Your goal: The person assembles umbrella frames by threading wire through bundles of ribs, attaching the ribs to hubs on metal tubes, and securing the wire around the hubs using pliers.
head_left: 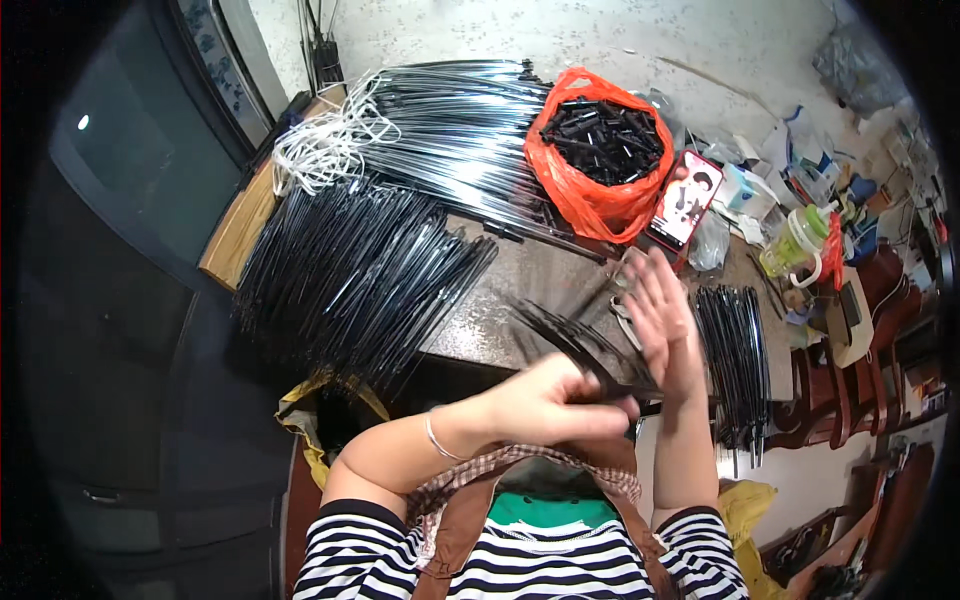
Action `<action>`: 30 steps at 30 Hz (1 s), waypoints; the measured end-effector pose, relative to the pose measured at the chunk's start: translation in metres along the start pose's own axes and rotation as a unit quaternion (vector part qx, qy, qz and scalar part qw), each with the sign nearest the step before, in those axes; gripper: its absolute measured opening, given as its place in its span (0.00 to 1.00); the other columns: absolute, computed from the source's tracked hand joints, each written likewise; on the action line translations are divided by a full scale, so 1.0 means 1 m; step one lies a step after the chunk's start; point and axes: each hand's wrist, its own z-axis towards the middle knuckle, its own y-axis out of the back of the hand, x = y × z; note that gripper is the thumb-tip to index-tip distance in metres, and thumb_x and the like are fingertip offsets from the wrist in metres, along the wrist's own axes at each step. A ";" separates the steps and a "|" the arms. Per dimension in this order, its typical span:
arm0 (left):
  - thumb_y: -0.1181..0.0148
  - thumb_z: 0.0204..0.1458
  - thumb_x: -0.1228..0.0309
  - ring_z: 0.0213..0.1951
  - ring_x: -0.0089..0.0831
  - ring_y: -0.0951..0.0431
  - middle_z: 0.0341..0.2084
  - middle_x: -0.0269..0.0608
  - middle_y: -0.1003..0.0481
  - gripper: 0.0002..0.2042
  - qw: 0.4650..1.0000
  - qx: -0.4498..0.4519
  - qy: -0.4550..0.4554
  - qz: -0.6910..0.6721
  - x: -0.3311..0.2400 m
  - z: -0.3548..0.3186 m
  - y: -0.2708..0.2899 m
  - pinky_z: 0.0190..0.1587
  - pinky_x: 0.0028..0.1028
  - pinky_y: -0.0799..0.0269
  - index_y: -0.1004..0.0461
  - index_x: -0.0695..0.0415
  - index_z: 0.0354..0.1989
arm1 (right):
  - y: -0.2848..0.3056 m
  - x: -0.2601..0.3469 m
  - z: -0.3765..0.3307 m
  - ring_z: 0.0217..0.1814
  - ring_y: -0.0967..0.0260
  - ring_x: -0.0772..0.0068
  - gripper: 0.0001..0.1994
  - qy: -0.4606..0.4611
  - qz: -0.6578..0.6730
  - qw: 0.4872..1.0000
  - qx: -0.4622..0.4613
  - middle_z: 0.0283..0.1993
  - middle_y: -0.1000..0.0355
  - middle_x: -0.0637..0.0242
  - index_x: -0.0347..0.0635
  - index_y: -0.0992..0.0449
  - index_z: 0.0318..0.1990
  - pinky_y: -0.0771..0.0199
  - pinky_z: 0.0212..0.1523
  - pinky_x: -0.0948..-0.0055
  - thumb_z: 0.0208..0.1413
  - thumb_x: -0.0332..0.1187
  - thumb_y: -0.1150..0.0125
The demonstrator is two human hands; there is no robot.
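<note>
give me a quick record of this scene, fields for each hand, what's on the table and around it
left hand: closed on a bundle of thin black rods
right hand: open and blurred, palm against the bundle's end
table: dark stone top
left of hands: big pile of black rods
far side: orange bag full of small black pieces, white cords
right side: phone, green cup, smaller rod stack

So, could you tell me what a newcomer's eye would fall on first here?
Probably the bright orange bag of small black pieces at the table's far side, beside the big heaps of thin black rods on the left. Next, the left hand gripping a fan of rods, the right hand open against it.
</note>
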 end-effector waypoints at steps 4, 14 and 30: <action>0.50 0.42 0.70 0.32 0.28 0.31 0.29 0.42 0.31 0.11 0.959 0.184 -0.043 0.212 0.034 0.011 -0.010 0.38 0.25 0.39 0.33 0.61 0.34 | -0.009 -0.003 0.015 0.39 0.39 0.70 0.15 0.068 -0.168 0.953 0.242 0.37 0.37 0.54 0.34 0.39 0.39 0.45 0.46 0.70 0.43 0.31 0.51; 0.45 0.33 0.62 0.37 0.36 0.35 0.30 0.42 0.33 0.14 0.729 -0.128 -0.156 0.654 0.123 0.019 0.049 0.41 0.32 0.41 0.31 0.60 0.25 | 0.022 -0.060 0.051 0.27 0.37 0.76 0.14 -0.038 -0.181 0.982 -0.030 0.19 0.34 0.64 0.36 0.33 0.17 0.41 0.33 0.78 0.45 0.38 0.51; 0.59 0.46 0.62 0.48 0.36 0.43 0.42 0.41 0.38 0.14 0.901 -0.173 -0.142 0.372 0.123 0.064 0.137 0.52 0.40 0.72 0.33 0.50 0.39 | 0.034 -0.084 0.027 0.29 0.38 0.77 0.12 -0.081 -0.327 0.937 -0.092 0.25 0.34 0.67 0.36 0.33 0.31 0.39 0.31 0.81 0.42 0.36 0.48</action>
